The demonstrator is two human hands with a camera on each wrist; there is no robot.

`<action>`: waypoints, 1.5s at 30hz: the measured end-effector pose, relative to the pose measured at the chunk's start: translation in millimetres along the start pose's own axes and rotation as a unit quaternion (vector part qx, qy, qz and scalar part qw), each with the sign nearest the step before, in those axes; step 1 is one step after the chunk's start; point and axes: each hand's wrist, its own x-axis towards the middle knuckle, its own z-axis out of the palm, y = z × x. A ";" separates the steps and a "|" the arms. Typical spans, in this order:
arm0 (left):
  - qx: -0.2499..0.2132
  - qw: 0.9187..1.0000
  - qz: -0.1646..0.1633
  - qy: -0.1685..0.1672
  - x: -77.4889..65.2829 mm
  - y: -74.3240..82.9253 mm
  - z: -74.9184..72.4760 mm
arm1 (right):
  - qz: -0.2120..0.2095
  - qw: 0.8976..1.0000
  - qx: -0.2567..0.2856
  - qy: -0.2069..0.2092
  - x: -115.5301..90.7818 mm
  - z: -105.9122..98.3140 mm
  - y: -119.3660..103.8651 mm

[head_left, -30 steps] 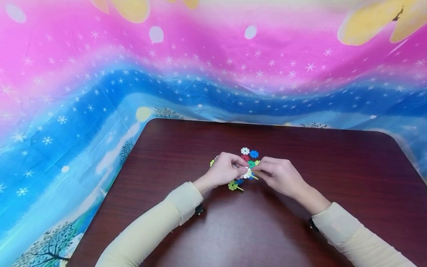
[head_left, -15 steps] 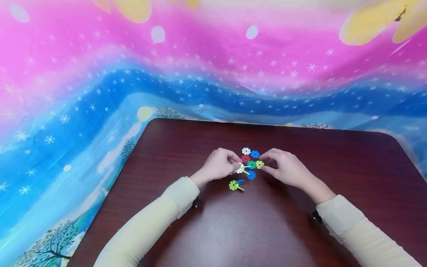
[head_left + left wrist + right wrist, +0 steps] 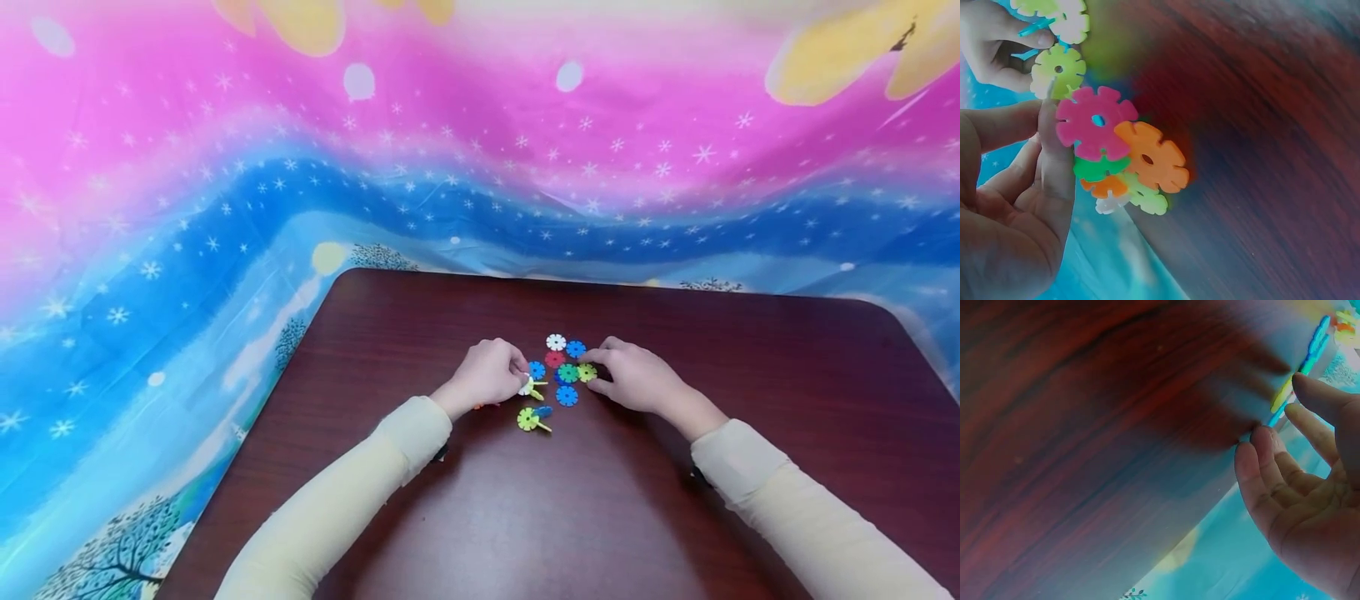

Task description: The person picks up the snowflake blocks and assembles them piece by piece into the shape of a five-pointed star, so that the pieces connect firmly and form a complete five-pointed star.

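In the head view my left hand (image 3: pixel 487 375) pinches a white notched snowflake disc (image 3: pixel 524 385) that has yellow-green discs joined to it, seen edge-on. My right hand (image 3: pixel 633 375) stands with thumb and fingers apart, fingertips right at a yellow-green disc (image 3: pixel 587 373). Beside that disc lies a green one (image 3: pixel 567 372). Blue (image 3: pixel 567 396), red (image 3: pixel 554 359) and white (image 3: pixel 556 342) discs lie around it. In the right wrist view the fingers (image 3: pixel 1250 465) are spread near the row of discs.
A joined yellow-green and blue piece (image 3: pixel 528 419) lies nearer on the brown table (image 3: pixel 585 517). Pink (image 3: pixel 1094 122) and orange (image 3: pixel 1150 156) discs sit by the left hand, mostly hidden in the head view. A patterned cloth (image 3: pixel 480 167) hangs behind the table.
My left hand has drawn the white disc and its joined pieces leftward, away from the right hand. The right hand has let go of that piece and moved to the loose yellow-green disc.
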 end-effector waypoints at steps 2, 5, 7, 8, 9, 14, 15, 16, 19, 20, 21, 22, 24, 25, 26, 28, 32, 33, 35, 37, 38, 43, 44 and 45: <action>0.012 1.000 0.001 0.002 0.0 0.0 0.1 | 0.000 1.000 -0.004 -0.001 0.8 0.7 0.1; 0.033 0.999 0.011 0.006 -0.1 0.6 -0.9 | 0.004 1.000 0.008 0.000 0.9 -0.2 2.0; 0.047 0.999 0.020 0.005 0.1 0.8 -1.9 | 0.012 1.000 0.019 -0.004 0.6 -1.4 3.6; 0.052 0.998 0.025 0.003 0.3 0.8 -2.3 | 0.016 1.000 0.025 -0.007 0.4 -2.1 4.4; 0.057 0.998 0.028 0.001 0.4 0.9 -2.8 | 0.020 0.999 0.030 -0.009 0.3 -2.8 5.0; 0.086 0.995 0.051 0.023 3.6 -1.8 -6.5 | 0.036 0.998 0.056 -0.014 0.6 -4.7 7.0; 0.092 0.994 0.055 0.032 4.5 -2.3 -7.9 | 0.038 0.997 0.063 -0.012 0.5 -4.9 7.3; 0.094 0.993 0.059 0.039 5.5 -2.5 -9.8 | 0.040 0.997 0.069 -0.010 0.2 -5.2 7.6; 0.099 0.992 0.065 0.053 9.2 -2.3 -16.0 | 0.041 0.996 0.084 -0.003 -1.3 -5.6 8.0; 0.101 0.991 0.067 0.055 10.9 -2.1 -17.8 | 0.039 0.995 0.088 -0.002 -2.3 -6.0 7.8; 0.104 0.991 0.070 0.055 12.6 -1.7 -19.4 | 0.036 0.995 0.090 0.000 -3.0 -6.0 7.9; 0.109 0.990 0.074 0.055 14.7 -1.3 -20.7 | 0.034 0.995 0.091 0.003 -3.7 -5.7 8.1; 0.125 0.987 0.083 0.049 19.4 -0.8 -20.7 | 0.030 0.995 0.095 0.010 -4.8 -5.0 7.8; 0.135 0.986 0.087 0.041 21.9 -0.7 -19.8 | 0.029 0.995 0.097 0.014 -5.3 -4.4 7.4; 0.146 0.984 0.093 0.032 24.4 -0.6 -18.1 | 0.028 0.995 0.098 0.019 -5.8 -3.7 7.0; 0.175 0.980 0.098 0.011 28.8 -0.5 -13.5 | 0.026 0.994 0.102 0.028 -6.7 -1.7 6.2; 0.236 0.965 0.105 -0.032 34.8 2.4 -1.8 | 0.025 0.992 0.113 0.047 -9.9 1.6 4.5; 0.253 0.961 0.105 -0.038 35.3 4.1 0.6 | 0.026 0.992 0.115 0.052 -10.9 2.3 4.3; 0.278 0.954 0.106 -0.046 35.8 8.0 3.9 | 0.030 0.990 0.120 0.063 -13.1 3.1 4.2; 0.298 0.948 0.104 -0.046 36.0 11.4 5.9 | 0.034 0.989 0.123 0.074 -14.9 3.1 4.1; 0.304 0.946 0.103 -0.045 36.1 12.9 6.3 | 0.036 0.989 0.123 0.080 -15.6 2.8 3.6; 0.280 0.954 0.097 -0.036 38.4 10.6 8.2 | 0.033 0.986 0.125 0.108 -19.2 1.1 1.7; 0.262 0.959 0.099 -0.034 38.8 9.2 8.6 | 0.030 0.985 0.123 0.114 -20.4 0.6 1.3; 0.241 0.965 0.101 -0.030 39.0 7.9 8.6 | 0.026 0.985 0.121 0.120 -21.6 0.3 1.1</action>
